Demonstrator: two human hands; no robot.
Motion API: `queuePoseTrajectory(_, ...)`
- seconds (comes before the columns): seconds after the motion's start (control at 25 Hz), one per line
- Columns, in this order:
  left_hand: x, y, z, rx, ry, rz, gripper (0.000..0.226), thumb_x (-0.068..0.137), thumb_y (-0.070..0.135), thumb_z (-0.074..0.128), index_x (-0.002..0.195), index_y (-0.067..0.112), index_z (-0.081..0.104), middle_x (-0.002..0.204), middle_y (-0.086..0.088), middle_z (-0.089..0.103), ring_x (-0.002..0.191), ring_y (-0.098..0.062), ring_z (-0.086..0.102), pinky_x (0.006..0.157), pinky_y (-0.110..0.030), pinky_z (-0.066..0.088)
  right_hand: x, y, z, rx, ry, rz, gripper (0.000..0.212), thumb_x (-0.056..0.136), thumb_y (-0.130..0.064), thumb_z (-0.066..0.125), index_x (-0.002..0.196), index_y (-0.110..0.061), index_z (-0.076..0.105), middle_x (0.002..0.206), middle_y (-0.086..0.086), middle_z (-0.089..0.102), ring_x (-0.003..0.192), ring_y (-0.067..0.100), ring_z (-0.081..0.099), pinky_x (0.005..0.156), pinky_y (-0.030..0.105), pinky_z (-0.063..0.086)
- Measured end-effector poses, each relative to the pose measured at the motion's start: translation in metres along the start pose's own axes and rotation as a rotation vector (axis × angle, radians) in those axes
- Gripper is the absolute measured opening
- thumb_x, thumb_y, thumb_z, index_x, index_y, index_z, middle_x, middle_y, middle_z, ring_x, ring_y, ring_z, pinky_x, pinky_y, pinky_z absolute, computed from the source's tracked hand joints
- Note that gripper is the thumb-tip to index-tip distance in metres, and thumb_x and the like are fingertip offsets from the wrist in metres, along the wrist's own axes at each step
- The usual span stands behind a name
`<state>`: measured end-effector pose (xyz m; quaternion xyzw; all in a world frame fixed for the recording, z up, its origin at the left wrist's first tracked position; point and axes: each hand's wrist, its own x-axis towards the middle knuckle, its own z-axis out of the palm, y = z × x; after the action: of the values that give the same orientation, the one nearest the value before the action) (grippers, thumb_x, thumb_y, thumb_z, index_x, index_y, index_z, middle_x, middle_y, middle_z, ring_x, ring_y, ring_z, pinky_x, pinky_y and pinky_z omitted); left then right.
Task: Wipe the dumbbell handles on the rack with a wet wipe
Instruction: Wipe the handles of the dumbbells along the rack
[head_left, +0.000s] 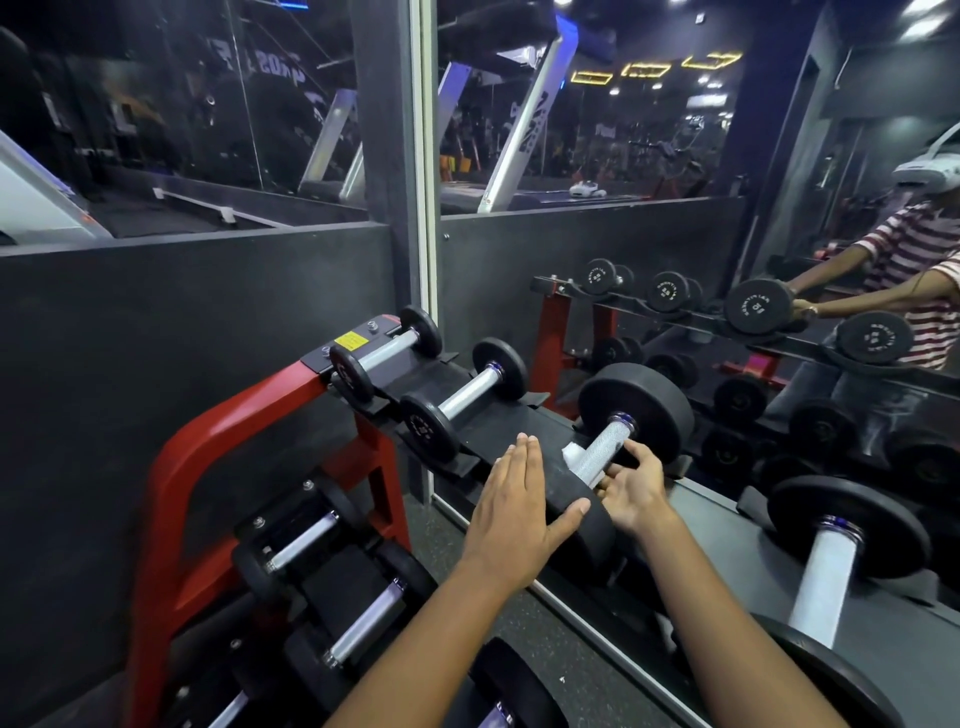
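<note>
The third dumbbell (618, 447) lay on the top tier of the rack (218, 447), and everything here is placed from it. Its knurled handle (602, 451) ran from the far plate (636, 410) down to the near plate (576, 519). The left hand (519, 499) lay flat on the near plate's rim, fingers straight and together, thumb spread across the plate edge, gripping nothing. The right hand (631, 491) sat just right of the handle's near end, fingers curled loosely under and beside the bar; whether they clamped it I cannot tell. A white wipe (573, 453) showed at the left side of the handle, pressed against the bar, its lower part hidden behind the near plate. Left of the dumbbell two smaller ones (462, 397) (384, 351) rested in their own cradles, with bare black tray between them and it. Right of it another dumbbell (831, 571) stood well apart, a strip of grey shelf open between. Behind the far plate the mirror (727, 234) rose close, so little room lay beyond that end. Below it the lower tiers held more dumbbells (306, 540), and the red frame curved down at the rack's left edge. In the mirror a person in a striped shirt (914, 260) was reflected
</note>
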<state>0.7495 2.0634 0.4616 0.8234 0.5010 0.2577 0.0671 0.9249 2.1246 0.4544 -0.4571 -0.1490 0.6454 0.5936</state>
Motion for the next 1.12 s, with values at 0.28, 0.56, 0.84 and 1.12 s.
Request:
queuePoseTrajectory(0.28, 0.000, 0.002, -0.006, -0.044, -0.051, -0.024, 0.093, 0.084, 0.070, 0.023, 0.150, 0.011, -0.004, 0.159, -0.005, -0.001, 0.146, -0.016, -0.001, 0.117, -0.030, 0.005, -0.014, 0.008, -0.003, -0.371, -0.010, 0.005, 0.039, 0.083, -0.034, 0.058, 0.098, 0.002, 0.060, 0.073, 0.011, 0.064, 0.064, 0.024, 0.056, 0.059, 0.031, 0.046)
queuePoseTrajectory(0.56, -0.003, -0.005, -0.008, -0.273, -0.027, -0.029, 0.088, 0.088, 0.061, 0.047, 0.152, 0.015, 0.007, 0.159, 0.002, 0.007, 0.145, -0.011, 0.000, 0.119, -0.030, 0.008, -0.041, 0.008, -0.007, -0.653, 0.115, -0.191, 0.004, 0.080, 0.006, 0.063, 0.079, 0.003, 0.063, 0.053, 0.005, 0.056, 0.043, 0.009, 0.043, 0.044, 0.019, 0.033)
queuePoseTrajectory(0.84, -0.022, -0.013, -0.020, -0.397, 0.091, -0.030, 0.065, 0.085, 0.045, 0.063, 0.139, 0.016, 0.043, 0.147, 0.002, 0.040, 0.136, -0.009, 0.032, 0.112, -0.027, 0.028, -0.086, -0.014, 0.001, -0.710, 0.078, -0.397, 0.011, 0.079, 0.005, 0.062, 0.085, -0.005, 0.062, 0.069, 0.002, 0.058, 0.062, 0.014, 0.057, 0.057, 0.024, 0.053)
queuePoseTrajectory(1.12, -0.060, -0.012, -0.056, -0.385, 0.079, 0.047, 0.061, 0.086, 0.035, 0.064, 0.139, 0.015, 0.042, 0.138, 0.005, 0.046, 0.127, -0.007, 0.042, 0.101, -0.014, 0.029, -0.133, 0.005, 0.013, -0.781, 0.207, -0.605, 0.012, 0.076, 0.005, 0.064, 0.085, 0.003, 0.071, 0.070, 0.005, 0.063, 0.064, 0.011, 0.056, 0.062, 0.016, 0.048)
